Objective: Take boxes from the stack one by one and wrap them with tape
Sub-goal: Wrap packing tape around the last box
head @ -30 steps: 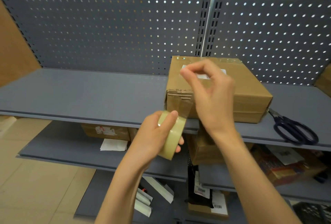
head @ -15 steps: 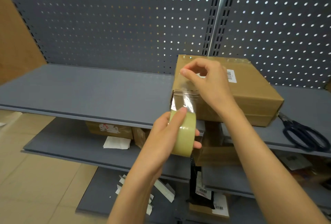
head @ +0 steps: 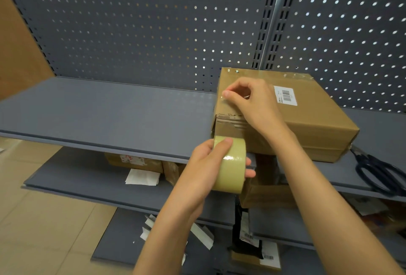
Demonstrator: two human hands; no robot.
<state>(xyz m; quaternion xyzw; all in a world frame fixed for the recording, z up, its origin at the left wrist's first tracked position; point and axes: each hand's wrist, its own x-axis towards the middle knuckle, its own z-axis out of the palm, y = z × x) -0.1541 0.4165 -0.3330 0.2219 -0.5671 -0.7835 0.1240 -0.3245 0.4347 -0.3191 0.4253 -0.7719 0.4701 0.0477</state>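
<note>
A flat brown cardboard box point(head: 312, 120) with a white barcode label lies on the upper grey shelf point(head: 109, 116). My left hand point(head: 208, 164) grips a roll of clear tape point(head: 232, 164) just below the box's near left corner. My right hand point(head: 248, 103) pinches the free end of the tape down on the box's top near its left edge. A clear strip runs from the roll up over the torn front edge to my right fingers.
Black scissors point(head: 380, 173) lie on the shelf right of the box. Lower shelves hold more cardboard boxes point(head: 268, 189), a small brown parcel point(head: 134, 161) and white papers point(head: 142, 176). A perforated grey panel point(head: 142, 32) backs the shelf. Tan floor lies at lower left.
My right hand has carried the tape end from above the front edge onto the box's top. My left hand has raised the roll closer to the box's corner.
</note>
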